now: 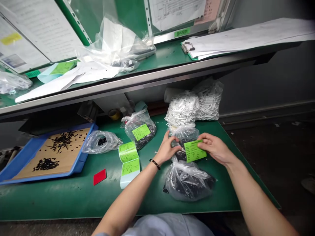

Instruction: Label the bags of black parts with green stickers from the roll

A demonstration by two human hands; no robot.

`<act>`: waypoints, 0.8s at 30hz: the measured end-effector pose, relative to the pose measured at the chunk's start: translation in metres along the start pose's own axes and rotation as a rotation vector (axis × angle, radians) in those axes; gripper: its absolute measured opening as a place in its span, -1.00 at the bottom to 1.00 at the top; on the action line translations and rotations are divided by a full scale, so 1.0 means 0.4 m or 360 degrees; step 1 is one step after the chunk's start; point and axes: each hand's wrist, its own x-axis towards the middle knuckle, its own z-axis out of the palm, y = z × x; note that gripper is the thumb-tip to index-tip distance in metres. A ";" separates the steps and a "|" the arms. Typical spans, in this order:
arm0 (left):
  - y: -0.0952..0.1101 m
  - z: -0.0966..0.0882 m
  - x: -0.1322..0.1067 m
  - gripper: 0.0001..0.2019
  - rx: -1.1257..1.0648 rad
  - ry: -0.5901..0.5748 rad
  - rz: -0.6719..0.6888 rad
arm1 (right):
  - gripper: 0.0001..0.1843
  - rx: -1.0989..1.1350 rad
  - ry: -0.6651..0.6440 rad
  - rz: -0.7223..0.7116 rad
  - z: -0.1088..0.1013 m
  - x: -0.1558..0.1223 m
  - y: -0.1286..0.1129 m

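Note:
In my right hand [214,148], a bright green printed label [194,151] is pinched by its right edge between thumb and fingers. The label is over a clear plastic bag of small black parts [180,156], partly covering it. My left hand [168,148], a dark beaded bracelet at its wrist, rests at the left side of that bag with thumb and fingers apart. Closer to me lies another tied clear bag of black parts [189,183]. A strip of green labels on pale blue backing [130,164] lies left of my left forearm.
A labelled bag of black parts [141,131], an open clear bag [100,142] and a red card [99,177] lie leftward. A blue tray [81,162] holds black pieces. Bags of white parts [183,108] stand behind. A shelf [169,60] overhangs the green table [61,200].

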 end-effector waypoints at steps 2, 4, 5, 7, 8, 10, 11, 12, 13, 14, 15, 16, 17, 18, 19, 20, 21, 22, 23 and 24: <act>-0.026 0.010 0.013 -0.75 0.0000 0.0065 -0.0024 | -0.58 -0.0047 -0.0117 0.0022 0.013 0.024 0.009; -0.051 0.003 0.018 -0.64 -0.0023 0.0078 -0.0074 | -0.60 -0.0123 -0.0189 0.0026 0.019 0.050 0.015; -0.062 -0.004 0.019 -0.58 -0.0035 0.0062 -0.0100 | -0.60 -0.0169 -0.0208 0.0024 0.020 0.065 0.020; -0.075 -0.017 0.020 -0.47 -0.0057 0.0028 -0.0152 | -0.59 -0.0271 -0.0210 0.0007 0.022 0.094 0.031; -0.079 -0.023 0.021 -0.43 -0.0075 0.0014 -0.0179 | -0.59 -0.0323 -0.0200 -0.0008 0.024 0.108 0.038; -0.081 -0.032 0.019 -0.39 -0.0108 -0.0001 -0.0221 | -0.58 -0.0451 -0.0163 -0.0044 0.028 0.132 0.054; -0.080 -0.036 0.018 -0.37 -0.0105 0.0002 -0.0228 | -0.59 -0.0536 -0.0133 -0.0063 0.030 0.141 0.061; -0.079 -0.040 0.017 -0.36 -0.0083 0.0012 -0.0224 | -0.60 -0.0640 -0.0094 -0.0083 0.033 0.148 0.067; -0.079 -0.043 0.015 -0.35 -0.0051 0.0028 -0.0212 | -0.62 -0.0763 -0.0047 -0.0107 0.036 0.153 0.071; -0.079 -0.046 0.014 -0.35 -0.0018 0.0041 -0.0198 | -0.64 -0.0910 0.0009 -0.0136 0.040 0.156 0.075; -0.080 -0.047 0.014 -0.35 -0.0011 0.0052 -0.0194 | -0.66 -0.1070 0.0066 -0.0171 0.045 0.156 0.078; -0.082 -0.048 0.013 -0.35 -0.0037 0.0050 -0.0203 | -0.68 -0.1232 0.0118 -0.0211 0.052 0.155 0.080; -0.084 -0.047 0.013 -0.37 -0.0082 0.0044 -0.0219 | -0.71 -0.1383 0.0162 -0.0255 0.059 0.152 0.081; -0.085 -0.045 0.014 -0.39 -0.0117 0.0048 -0.0232 | -0.72 -0.1514 0.0202 -0.0303 0.067 0.147 0.083; -0.086 -0.041 0.014 -0.42 -0.0131 0.0066 -0.0235 | -0.73 -0.1623 0.0243 -0.0354 0.077 0.141 0.085; -0.086 -0.035 0.014 -0.42 -0.0123 0.0098 -0.0224 | -0.72 -0.1715 0.0290 -0.0412 0.086 0.134 0.086; -0.085 -0.029 0.014 -0.38 -0.0098 0.0133 -0.0204 | -0.69 -0.1797 0.0347 -0.0474 0.096 0.126 0.088; -0.084 -0.023 0.013 -0.33 -0.0064 0.0159 -0.0179 | -0.66 -0.1872 0.0425 -0.0538 0.105 0.117 0.089; -0.081 -0.016 0.012 -0.28 -0.0039 0.0171 -0.0159 | -0.63 -0.1932 0.0523 -0.0601 0.113 0.108 0.089; -0.079 -0.011 0.010 -0.23 -0.0024 0.0165 -0.0144 | -0.63 -0.1969 0.0614 -0.0661 0.119 0.099 0.089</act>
